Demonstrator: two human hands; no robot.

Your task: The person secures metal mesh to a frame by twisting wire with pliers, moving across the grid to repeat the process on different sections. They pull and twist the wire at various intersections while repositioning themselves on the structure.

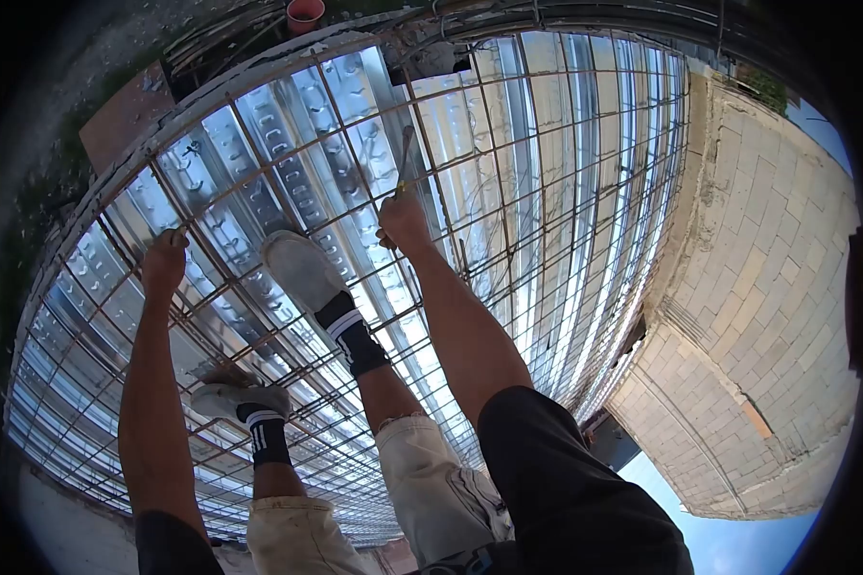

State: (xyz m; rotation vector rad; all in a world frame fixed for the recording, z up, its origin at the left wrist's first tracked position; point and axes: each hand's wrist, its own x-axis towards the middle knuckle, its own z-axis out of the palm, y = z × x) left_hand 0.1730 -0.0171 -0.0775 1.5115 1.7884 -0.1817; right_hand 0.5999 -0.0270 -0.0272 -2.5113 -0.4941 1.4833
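My right hand (405, 222) is closed around the handle of a slim metal hand tool (407, 158), whose far end points up and away over the bars. Its exact kind is too small to tell. My left hand (166, 261) is closed at a crossing of the rebar grid (249, 182), its fingertips against the bars; whatever they pinch is hidden. Beneath the grid lie shiny corrugated metal deck sheets (302, 115). A grey shoe (302, 268) is planted between my two hands, and another shoe (240, 400) stands lower left.
A block wall (758, 220) rises along the right side. Beyond the deck's far edge stand a red bucket (305, 13) and a brownish board (125, 117). A dark gap (427, 62) breaks the decking near that edge. Rebar crosses the whole footing area.
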